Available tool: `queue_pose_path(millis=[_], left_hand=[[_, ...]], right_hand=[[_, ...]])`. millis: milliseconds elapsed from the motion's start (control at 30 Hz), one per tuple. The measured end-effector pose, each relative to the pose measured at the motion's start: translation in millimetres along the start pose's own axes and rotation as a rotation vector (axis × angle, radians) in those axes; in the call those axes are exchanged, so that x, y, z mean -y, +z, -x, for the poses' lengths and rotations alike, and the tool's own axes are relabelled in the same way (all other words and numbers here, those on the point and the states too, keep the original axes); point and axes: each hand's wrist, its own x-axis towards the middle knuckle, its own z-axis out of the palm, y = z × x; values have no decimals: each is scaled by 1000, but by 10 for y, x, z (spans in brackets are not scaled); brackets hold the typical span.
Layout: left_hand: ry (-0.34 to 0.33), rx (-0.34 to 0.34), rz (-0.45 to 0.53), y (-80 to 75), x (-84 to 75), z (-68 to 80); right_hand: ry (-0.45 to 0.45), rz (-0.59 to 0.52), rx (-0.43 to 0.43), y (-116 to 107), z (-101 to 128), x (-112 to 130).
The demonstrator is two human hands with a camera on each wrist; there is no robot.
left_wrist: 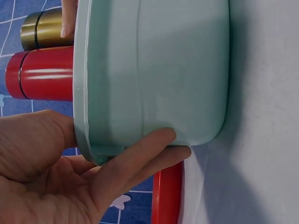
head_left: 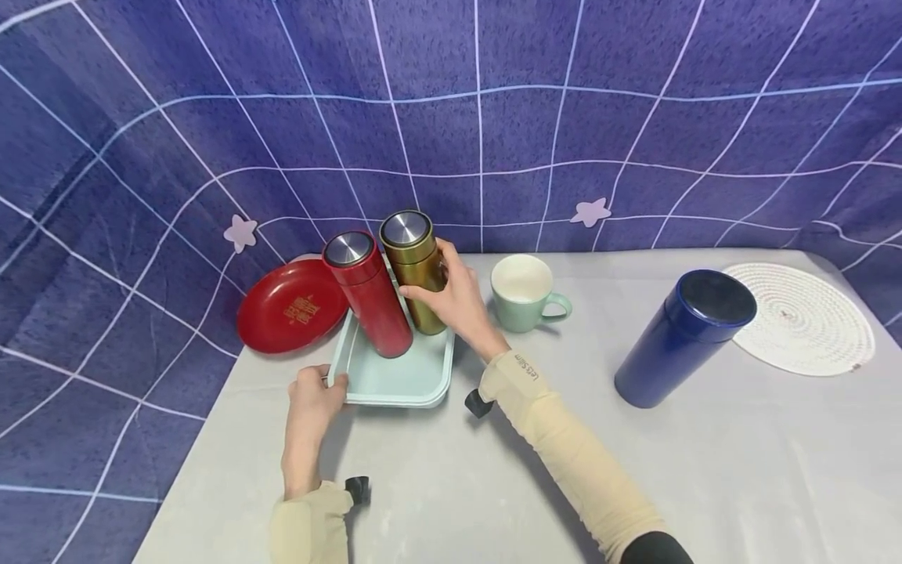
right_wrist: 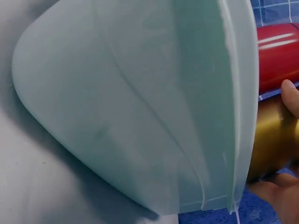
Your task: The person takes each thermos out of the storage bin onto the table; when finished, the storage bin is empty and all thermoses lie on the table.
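A pale green bin sits on a tabletop: the left hand grips its near-left rim; the right hand grasps a gold flask inside, beside a red flask. Open room runs from both flasks to the bin's near edge.

Counted in all views: three flasks, one bin, one mug, one plate, one round mat, two star shapes, one left hand, one right hand and two sleeves.
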Motion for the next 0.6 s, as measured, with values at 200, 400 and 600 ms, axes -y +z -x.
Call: queue_pose_path(millis=[200, 400, 600], left_hand=[[-5, 3, 6, -12, -17, -3], [-7, 0, 2, -19, -34, -8], [-16, 6, 4, -19, -14, 0]], right_hand=[[-45, -81, -96, -66, 43, 166], [-100, -181, -169, -221, 103, 403], [-127, -213, -199, -396, 205, 613]])
